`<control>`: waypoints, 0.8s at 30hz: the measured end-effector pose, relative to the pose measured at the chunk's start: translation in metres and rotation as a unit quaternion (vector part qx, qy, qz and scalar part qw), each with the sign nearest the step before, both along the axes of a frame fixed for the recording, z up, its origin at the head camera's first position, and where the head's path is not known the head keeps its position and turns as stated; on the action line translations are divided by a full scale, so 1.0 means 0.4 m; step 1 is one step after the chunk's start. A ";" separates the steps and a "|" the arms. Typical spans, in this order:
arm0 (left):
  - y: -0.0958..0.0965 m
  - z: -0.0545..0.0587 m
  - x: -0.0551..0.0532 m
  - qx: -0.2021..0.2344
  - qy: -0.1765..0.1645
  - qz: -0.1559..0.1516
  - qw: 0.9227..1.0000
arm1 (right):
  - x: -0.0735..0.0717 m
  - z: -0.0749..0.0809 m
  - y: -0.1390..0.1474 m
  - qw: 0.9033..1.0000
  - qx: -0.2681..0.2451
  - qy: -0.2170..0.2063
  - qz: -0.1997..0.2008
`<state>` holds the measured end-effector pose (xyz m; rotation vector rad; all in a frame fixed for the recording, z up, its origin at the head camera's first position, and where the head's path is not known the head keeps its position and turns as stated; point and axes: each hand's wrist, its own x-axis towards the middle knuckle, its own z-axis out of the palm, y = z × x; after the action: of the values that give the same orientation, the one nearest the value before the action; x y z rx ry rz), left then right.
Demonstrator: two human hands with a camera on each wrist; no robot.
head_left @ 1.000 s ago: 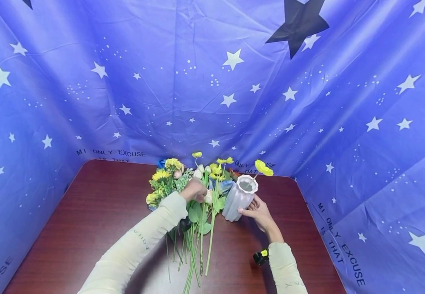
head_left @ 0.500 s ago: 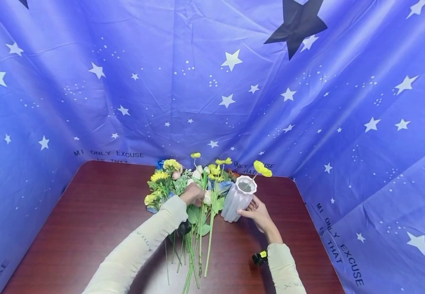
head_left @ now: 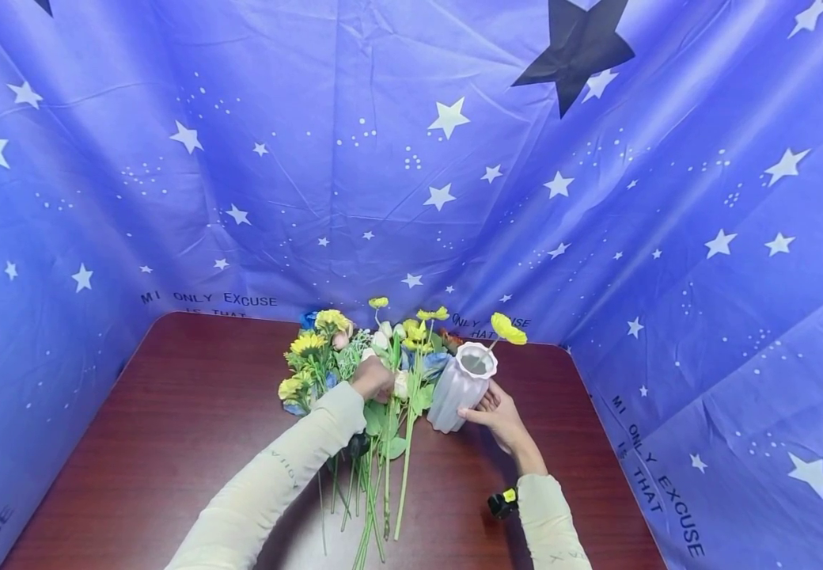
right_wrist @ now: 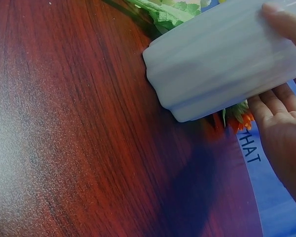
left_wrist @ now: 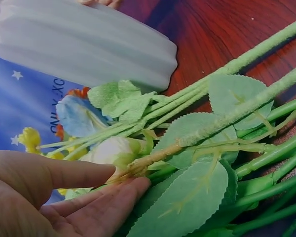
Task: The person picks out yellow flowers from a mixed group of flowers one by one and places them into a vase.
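We are judging that a pull on the stem [left_wrist: 165, 152] could drag neighbouring flowers [head_left: 308, 343], their stalks [left_wrist: 271, 154] lying crossed. The left hand [head_left: 374, 377], reaching from the near left, is pinching that stem; the right hand [head_left: 504, 419] is gripping the vase [head_left: 456, 397], right of the flowers, thumb showing on its near side.

R hand [head_left: 500, 418] is gripping a wh. fluted vase [head_left: 457, 396], scalloped rim, 1 yel. flower [head_left: 509, 328] sticking out; L hand [head_left: 374, 378] is pinching a grn/brn stem [left_wrist: 212, 127] amid mixed flowers [head_left: 401, 385] lying beside vase.
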<state>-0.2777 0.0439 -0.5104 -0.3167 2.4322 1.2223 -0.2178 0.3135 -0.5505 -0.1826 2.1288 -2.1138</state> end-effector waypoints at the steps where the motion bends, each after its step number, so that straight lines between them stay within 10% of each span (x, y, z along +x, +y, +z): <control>1: 0.001 0.001 0.000 -0.010 0.002 -0.006 1.000 | 0.000 0.000 0.000 1.000 0.000 0.001 -0.001; 12: 0.018 -0.002 0.013 -0.122 0.075 -0.053 0.988 | 0.002 0.002 -0.002 1.000 0.012 0.004 0.002; 24: 0.003 -0.005 0.006 -0.020 0.038 -0.010 0.999 | 0.001 0.001 -0.001 1.000 0.004 0.007 0.003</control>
<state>-0.2755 0.0449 -0.5125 -0.2609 2.5204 1.1978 -0.2173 0.3131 -0.5499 -0.2029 2.1416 -2.1056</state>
